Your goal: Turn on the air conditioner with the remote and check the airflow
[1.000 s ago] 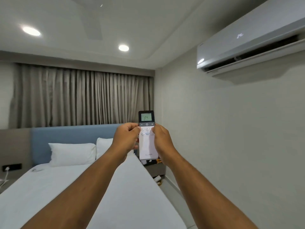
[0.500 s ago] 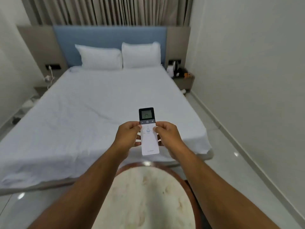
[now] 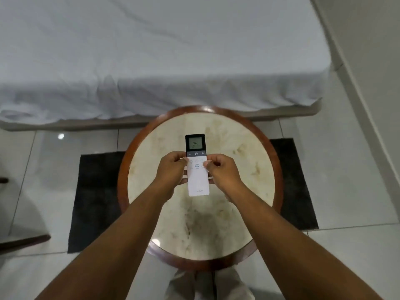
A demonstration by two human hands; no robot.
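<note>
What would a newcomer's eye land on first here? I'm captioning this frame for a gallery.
First, the white remote at centre, its screen reading 24, pinched between the left hand and right hand. Beneath it, the round marble-topped table with its red-brown rim, and behind that the white-sheeted bed across the top.

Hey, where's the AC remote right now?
In the head view, the remote sits at centre frame, held between the left hand and the right hand above the round table, just short of the bed.
</note>
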